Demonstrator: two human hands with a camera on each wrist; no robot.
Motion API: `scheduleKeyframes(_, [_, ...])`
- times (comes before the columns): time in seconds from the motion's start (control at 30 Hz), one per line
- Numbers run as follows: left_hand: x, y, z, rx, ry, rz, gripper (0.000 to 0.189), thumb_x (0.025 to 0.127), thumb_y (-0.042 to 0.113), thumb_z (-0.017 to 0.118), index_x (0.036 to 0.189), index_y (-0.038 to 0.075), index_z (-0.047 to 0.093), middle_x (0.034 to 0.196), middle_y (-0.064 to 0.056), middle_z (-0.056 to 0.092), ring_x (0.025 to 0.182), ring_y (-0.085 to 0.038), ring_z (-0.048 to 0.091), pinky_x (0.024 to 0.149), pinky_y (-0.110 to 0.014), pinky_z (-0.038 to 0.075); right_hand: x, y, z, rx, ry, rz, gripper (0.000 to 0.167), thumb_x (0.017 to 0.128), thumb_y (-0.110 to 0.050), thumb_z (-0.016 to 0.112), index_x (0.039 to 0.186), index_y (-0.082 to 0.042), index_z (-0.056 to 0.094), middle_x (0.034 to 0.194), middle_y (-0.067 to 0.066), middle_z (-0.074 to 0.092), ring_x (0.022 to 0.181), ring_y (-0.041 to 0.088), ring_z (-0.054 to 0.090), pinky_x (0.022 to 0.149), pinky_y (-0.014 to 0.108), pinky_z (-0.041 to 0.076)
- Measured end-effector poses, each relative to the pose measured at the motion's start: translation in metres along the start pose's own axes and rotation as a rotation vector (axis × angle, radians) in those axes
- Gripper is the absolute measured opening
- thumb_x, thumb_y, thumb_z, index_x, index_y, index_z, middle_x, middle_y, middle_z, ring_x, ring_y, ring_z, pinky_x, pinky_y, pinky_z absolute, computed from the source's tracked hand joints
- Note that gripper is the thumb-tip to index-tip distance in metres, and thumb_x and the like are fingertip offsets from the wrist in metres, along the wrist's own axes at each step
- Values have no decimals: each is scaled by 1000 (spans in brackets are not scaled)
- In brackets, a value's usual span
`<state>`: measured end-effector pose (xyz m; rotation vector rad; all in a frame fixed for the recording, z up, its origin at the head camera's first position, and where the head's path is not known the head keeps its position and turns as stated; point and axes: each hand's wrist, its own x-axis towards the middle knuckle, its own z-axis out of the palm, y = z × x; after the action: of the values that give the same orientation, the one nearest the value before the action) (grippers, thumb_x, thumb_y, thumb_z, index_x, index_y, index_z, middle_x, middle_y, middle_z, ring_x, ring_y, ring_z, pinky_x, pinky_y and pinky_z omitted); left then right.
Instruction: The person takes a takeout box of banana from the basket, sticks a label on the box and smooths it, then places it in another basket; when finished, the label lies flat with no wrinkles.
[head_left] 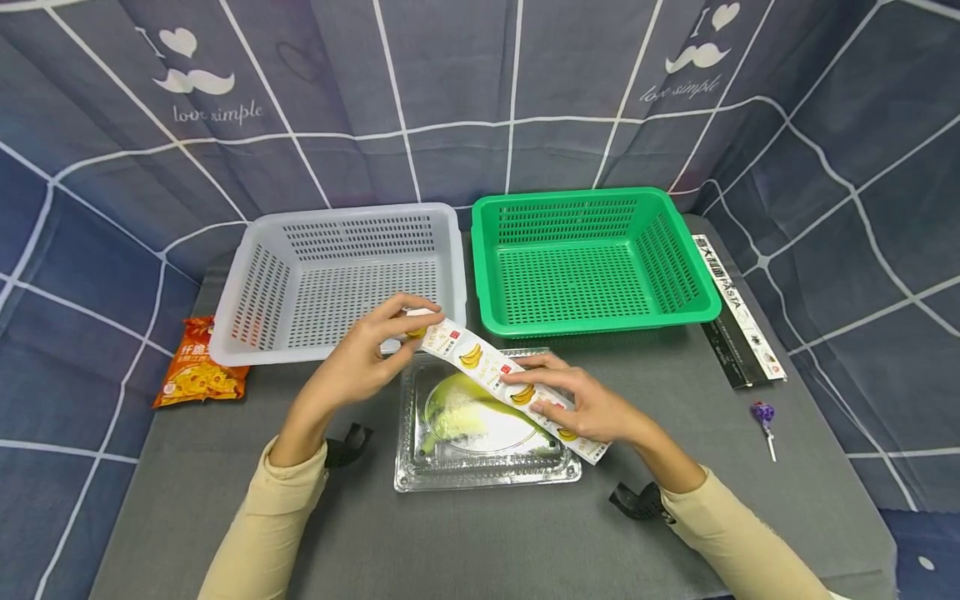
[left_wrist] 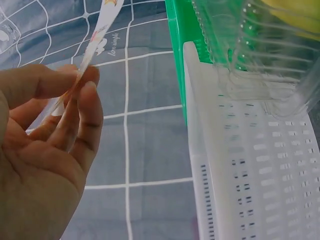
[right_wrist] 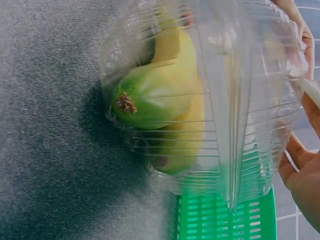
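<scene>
A long white strip of banana-print labels [head_left: 486, 367] slants across the head view. My left hand [head_left: 367, 346] pinches its upper left end between thumb and fingers; the left wrist view shows that end of the strip [left_wrist: 90, 52] in the fingertips. My right hand [head_left: 581, 398] holds the strip nearer its lower right end, with thumb and index finger on the printed face. Beneath the strip stands a closed clear plastic clamshell box [head_left: 427, 473]. Green-yellow fruit, apparently bananas [right_wrist: 155, 95], lies inside it. The right fingers [right_wrist: 295, 152] are close to the lid; contact is unclear.
Behind the box stand a white basket [head_left: 225, 354] and a green basket [head_left: 600, 327]. An orange snack bag [head_left: 198, 367] lies at the left. At the right are a black-and-white pasta box [head_left: 738, 312] and a purple lollipop [head_left: 763, 414]. Grey cloth covers the table [head_left: 480, 542].
</scene>
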<state>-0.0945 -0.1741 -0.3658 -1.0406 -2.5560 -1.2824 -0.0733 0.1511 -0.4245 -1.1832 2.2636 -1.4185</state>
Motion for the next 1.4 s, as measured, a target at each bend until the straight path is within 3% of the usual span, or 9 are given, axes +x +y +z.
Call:
scheduleKeyframes(0.13, [0, -1, 0, 12, 54, -3, 43, 86, -12, 64, 128, 1, 64, 138, -11, 54, 114, -24, 56, 90, -32, 50, 2, -1, -1, 16, 21, -1, 44, 94, -2, 61, 136, -12, 58, 141, 9, 52, 135, 19, 42, 106, 35, 41])
scheduleKeyframes(0.23, [0, 0, 0, 47, 106, 12, 46, 83, -9, 70, 127, 2, 64, 142, -13, 52, 129, -30, 46, 107, -44, 37, 4, -2, -2, 29, 36, -10, 45, 94, -2, 61, 138, -10, 56, 141, 8, 55, 133, 17, 45, 105, 33, 42])
scheduleKeyframes(0.4, [-3, 5, 4, 88, 143, 66, 42, 82, -4, 72, 122, 5, 68, 142, -15, 52, 127, -34, 43, 105, -51, 29, 6, -2, -4, 97, 74, 9, 46, 94, 0, 60, 139, -7, 54, 141, 10, 56, 121, 10, 52, 94, 26, 48])
scheduleKeyframes(0.53, [-7, 16, 15, 76, 57, 122, 35, 86, -1, 69, 120, 8, 70, 135, -10, 58, 125, -29, 50, 105, -48, 36, 8, -2, -4, 161, 98, 35, 45, 95, 3, 58, 139, -2, 52, 142, 17, 53, 105, 10, 56, 81, 25, 54])
scheduleKeyframes(0.7, [-9, 29, 31, 26, -77, 145, 32, 92, 7, 66, 123, 12, 68, 135, -5, 59, 129, -23, 49, 108, -45, 36, 12, -3, -4, 185, 130, 67, 45, 95, 3, 58, 139, 0, 50, 139, 20, 54, 91, 11, 61, 69, 28, 56])
scheduleKeyframes(0.83, [-8, 32, 40, 4, -133, 132, 35, 93, 10, 65, 127, 16, 66, 140, -3, 56, 133, -22, 46, 109, -46, 34, 16, -6, -4, 249, 162, 94, 48, 94, 5, 57, 140, 0, 48, 122, 23, 62, 73, 9, 63, 58, 28, 56])
scheduleKeyframes(0.93, [-6, 33, 45, 0, -160, 116, 36, 94, 12, 65, 129, 16, 65, 145, -3, 51, 136, -22, 45, 110, -47, 35, 17, -6, -4, 280, 186, 99, 48, 94, 5, 57, 141, -1, 48, 105, 21, 66, 57, 5, 54, 48, 24, 49])
scheduleKeyframes(1.07, [-3, 34, 48, 14, -176, 98, 38, 94, 14, 64, 132, 17, 63, 149, -1, 46, 137, -20, 44, 111, -48, 36, 18, -7, -2, 290, 206, 79, 48, 94, 5, 58, 140, 0, 48, 98, 18, 68, 54, 5, 52, 46, 24, 46])
scheduleKeyframes(1.4, [2, 31, 49, 22, -185, 104, 44, 92, 10, 66, 135, 14, 59, 146, -2, 49, 135, -20, 45, 111, -47, 34, 21, -8, 2, 327, 239, 115, 48, 93, 5, 58, 140, -1, 48, 98, 23, 69, 67, 12, 65, 52, 31, 55])
